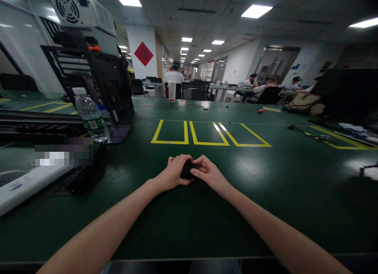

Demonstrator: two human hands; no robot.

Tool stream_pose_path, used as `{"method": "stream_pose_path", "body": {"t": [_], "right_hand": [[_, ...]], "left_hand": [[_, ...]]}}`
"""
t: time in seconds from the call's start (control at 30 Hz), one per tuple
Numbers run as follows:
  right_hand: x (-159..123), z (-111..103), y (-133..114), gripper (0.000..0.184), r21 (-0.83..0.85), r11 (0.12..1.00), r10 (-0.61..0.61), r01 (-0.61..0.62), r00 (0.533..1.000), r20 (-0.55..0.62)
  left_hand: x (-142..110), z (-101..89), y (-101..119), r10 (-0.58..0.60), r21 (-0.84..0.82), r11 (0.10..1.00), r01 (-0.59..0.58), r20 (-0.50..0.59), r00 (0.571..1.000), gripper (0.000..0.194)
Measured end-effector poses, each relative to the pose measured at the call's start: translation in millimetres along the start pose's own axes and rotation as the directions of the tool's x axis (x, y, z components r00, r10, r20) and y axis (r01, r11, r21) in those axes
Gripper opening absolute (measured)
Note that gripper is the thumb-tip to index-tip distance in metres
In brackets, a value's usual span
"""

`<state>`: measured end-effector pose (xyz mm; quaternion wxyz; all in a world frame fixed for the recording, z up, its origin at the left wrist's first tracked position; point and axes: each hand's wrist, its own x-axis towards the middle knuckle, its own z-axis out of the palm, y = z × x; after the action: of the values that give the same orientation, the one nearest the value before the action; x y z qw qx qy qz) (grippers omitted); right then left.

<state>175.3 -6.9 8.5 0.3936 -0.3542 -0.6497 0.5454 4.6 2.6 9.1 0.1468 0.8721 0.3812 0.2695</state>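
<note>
A small black object [186,170] is held between my two hands, low over the green table; its kind cannot be made out. My left hand [176,170] wraps round its left side, fingers over the top and thumb beneath. From the right, the thumb and fingertips of my right hand [206,170] pinch toward the object's right edge. Whether the right fingertips hold a separate small part is hidden. Just beyond the hands, yellow tape outlines [170,142] mark the table top.
At left stand a water bottle [93,118], a black computer frame [106,81] with a power supply [84,12] on top, and a white bar [32,183]. A white cup [171,91] stands at the far edge. Tools and a dark monitor [350,92] are at right. Several people sit beyond.
</note>
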Motion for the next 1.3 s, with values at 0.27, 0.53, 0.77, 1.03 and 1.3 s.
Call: {"method": "stream_pose_path", "body": {"t": [0.27, 0.53, 0.77, 1.03, 1.3], "right_hand": [[0.5, -2.4, -0.1, 0.027, -0.061, 0.995, 0.075, -0.075, 0.997, 0.002], [-2.9, 1.1, -6.1, 0.02, 0.011, 1.0, 0.018, -0.018, 1.0, 0.016], [-0.3, -1.0, -1.6, 0.032, -0.037, 0.997, 0.061, -0.063, 0.997, -0.044], [-1.7, -1.1, -3.8, 0.028, 0.019, 1.0, 0.015, -0.015, 0.999, 0.042], [-0.4, -0.9, -1.3, 0.026, -0.01, 0.999, 0.031, -0.031, 0.999, -0.015]], "left_hand": [[-1.3, -3.3, 1.5, 0.012, -0.015, 1.0, -0.011, 0.022, 1.0, 0.052], [-0.2, -0.3, -0.1, 0.005, -0.006, 1.0, -0.005, 0.006, 1.0, 0.054], [-0.6, 0.0, -0.6, 0.009, -0.007, 1.0, -0.009, 0.001, 1.0, 0.055], [-0.4, 0.1, -1.0, 0.009, 0.0, 1.0, -0.009, -0.002, 1.0, 0.054], [-0.5, -1.1, 0.7, 0.0, -0.014, 1.0, 0.0, 0.011, 1.0, 0.053]]}}
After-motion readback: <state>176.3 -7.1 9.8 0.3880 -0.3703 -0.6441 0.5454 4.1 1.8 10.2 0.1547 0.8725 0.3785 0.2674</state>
